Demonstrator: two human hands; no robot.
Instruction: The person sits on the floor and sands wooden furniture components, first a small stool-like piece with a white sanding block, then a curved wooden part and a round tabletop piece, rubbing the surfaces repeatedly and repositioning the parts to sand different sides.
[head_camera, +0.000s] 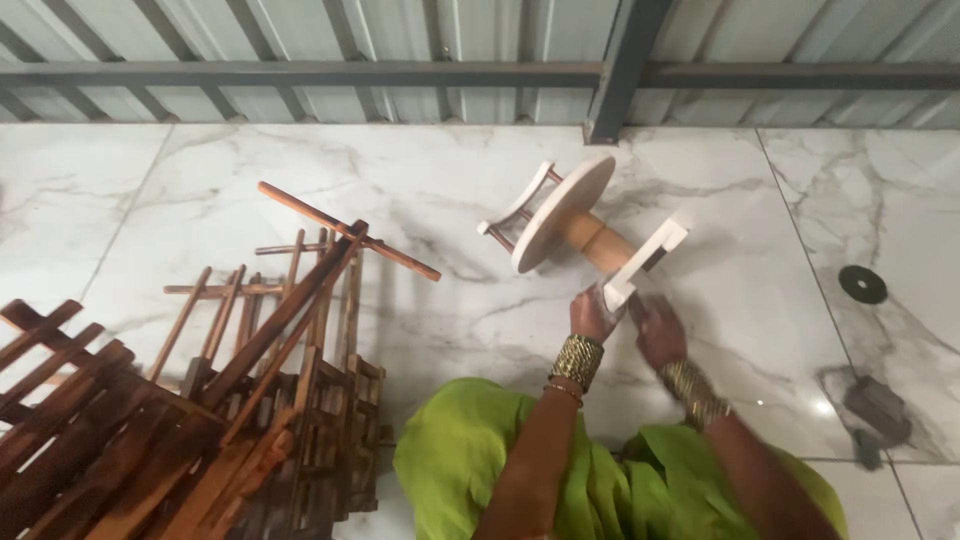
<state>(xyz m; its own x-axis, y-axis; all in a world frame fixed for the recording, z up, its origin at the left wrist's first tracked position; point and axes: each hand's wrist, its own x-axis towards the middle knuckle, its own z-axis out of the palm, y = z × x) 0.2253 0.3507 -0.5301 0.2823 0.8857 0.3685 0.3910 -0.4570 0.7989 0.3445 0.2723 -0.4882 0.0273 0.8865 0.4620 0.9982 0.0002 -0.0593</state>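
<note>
A pale wooden piece (575, 225) lies tilted on the marble floor (450, 190): a round disc, a turned brown stem and a white crossbar foot. My left hand (590, 315) grips the near end of that crossbar. My right hand (660, 330) is blurred and sits just right of the same end, touching or close to it; what it holds I cannot make out. Both wrists wear gold bangles, and green cloth (480, 460) covers my lap below them.
A heap of dark brown wooden frames and sticks (220, 400) fills the lower left. A small black disc (862, 284) and a dark block (878, 408) lie on the floor at right. A corrugated metal wall with a dark steel post (620, 70) runs along the back.
</note>
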